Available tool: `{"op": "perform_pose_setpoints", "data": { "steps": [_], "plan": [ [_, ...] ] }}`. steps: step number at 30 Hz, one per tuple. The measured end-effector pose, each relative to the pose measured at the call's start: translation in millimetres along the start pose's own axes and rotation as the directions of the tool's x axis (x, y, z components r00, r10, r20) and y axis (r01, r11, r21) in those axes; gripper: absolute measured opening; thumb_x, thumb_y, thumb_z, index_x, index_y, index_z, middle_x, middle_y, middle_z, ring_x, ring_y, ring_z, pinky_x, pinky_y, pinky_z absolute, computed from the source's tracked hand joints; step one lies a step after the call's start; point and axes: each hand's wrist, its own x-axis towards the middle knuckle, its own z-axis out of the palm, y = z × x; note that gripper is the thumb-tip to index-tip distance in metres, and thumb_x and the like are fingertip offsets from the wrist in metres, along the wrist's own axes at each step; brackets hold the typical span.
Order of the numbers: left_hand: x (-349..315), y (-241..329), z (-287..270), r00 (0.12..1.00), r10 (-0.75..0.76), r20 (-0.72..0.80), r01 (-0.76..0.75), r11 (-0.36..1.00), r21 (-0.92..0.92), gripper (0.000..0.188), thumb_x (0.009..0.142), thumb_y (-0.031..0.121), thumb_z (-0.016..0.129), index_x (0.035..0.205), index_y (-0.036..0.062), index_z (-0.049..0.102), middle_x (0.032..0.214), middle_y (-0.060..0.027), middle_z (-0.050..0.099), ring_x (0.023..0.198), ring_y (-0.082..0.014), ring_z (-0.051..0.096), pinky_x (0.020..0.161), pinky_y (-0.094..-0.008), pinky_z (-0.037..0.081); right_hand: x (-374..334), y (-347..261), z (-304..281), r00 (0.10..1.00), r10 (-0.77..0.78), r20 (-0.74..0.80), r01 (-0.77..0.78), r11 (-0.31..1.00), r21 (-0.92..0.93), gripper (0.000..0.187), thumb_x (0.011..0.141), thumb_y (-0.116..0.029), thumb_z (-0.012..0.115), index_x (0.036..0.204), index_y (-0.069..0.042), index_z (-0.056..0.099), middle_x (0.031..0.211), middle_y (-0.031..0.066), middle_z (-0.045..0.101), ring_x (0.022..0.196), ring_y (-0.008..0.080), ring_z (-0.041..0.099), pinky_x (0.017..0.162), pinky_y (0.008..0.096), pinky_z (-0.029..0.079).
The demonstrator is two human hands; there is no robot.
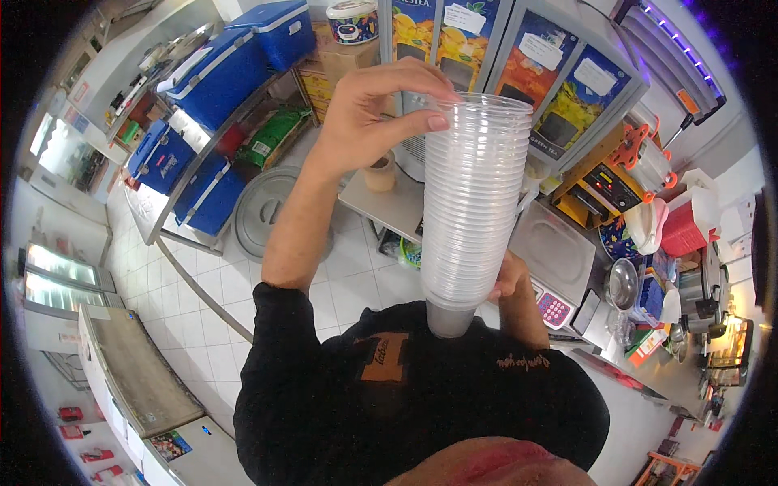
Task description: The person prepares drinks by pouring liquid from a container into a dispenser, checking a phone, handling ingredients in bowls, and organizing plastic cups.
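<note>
A tall stack of clear plastic cups point(474, 194) leans in front of my chest, nested one inside another. My left hand point(379, 109) pinches the rim at its top end between thumb and fingers. Lower down, my right hand point(509, 275) curls round the far right side of the stack, and the cups hide most of its fingers. The narrow bottom of the stack overlaps my black shirt in the picture.
Drink dispensers point(535, 73) stand at the back. To the right a steel counter carries a scale with pink keys point(553, 310), a metal bowl point(621, 281) and a cup sealer point(604, 182). Blue coolers point(219, 77) and a grey lidded bin point(263, 206) are on the left.
</note>
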Motion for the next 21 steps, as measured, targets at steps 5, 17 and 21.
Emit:
{"op": "perform_pose_setpoints", "data": {
  "steps": [5,17,21],
  "plan": [
    [-1.8,1.8,1.9,1.0,-0.008,-0.001,0.008,0.997,0.07,0.024,0.077,0.005,0.076,0.1,-0.0017,0.071,0.102,-0.0149,0.069,0.105,-0.0271,0.062,0.095,-0.0401,0.046,1.0,4.2,1.3,0.996,0.09,-0.006,-0.085,0.956,0.282,0.111,0.057,-0.024,0.092,0.146,0.002,0.03,0.142,0.0146,0.048,0.13,0.0251,0.047,0.108,0.0435,0.038],
    [-5.5,8.8,5.8,1.0,-0.011,0.028,0.006,0.984,0.178,0.039,0.07,0.005,0.08,0.107,-0.0024,0.07,0.107,-0.0144,0.07,0.106,-0.0266,0.062,0.096,-0.0389,0.047,0.5,11.5,-0.4,0.994,-0.052,0.098,0.012,0.93,0.368,0.115,0.06,-0.023,0.09,0.149,0.004,0.022,0.146,0.0185,0.042,0.134,0.0288,0.043,0.11,0.0452,0.035],
    [-7.6,8.1,7.5,1.0,-0.018,0.012,0.016,0.983,0.181,0.041,0.07,0.007,0.081,0.109,-0.0021,0.07,0.108,-0.0143,0.07,0.106,-0.0261,0.063,0.095,-0.0381,0.047,1.1,7.7,8.5,0.993,-0.095,0.067,0.065,0.93,0.361,0.113,0.061,-0.02,0.088,0.149,0.004,0.022,0.146,0.02,0.042,0.134,0.0298,0.043,0.11,0.046,0.035]
  ]
}}
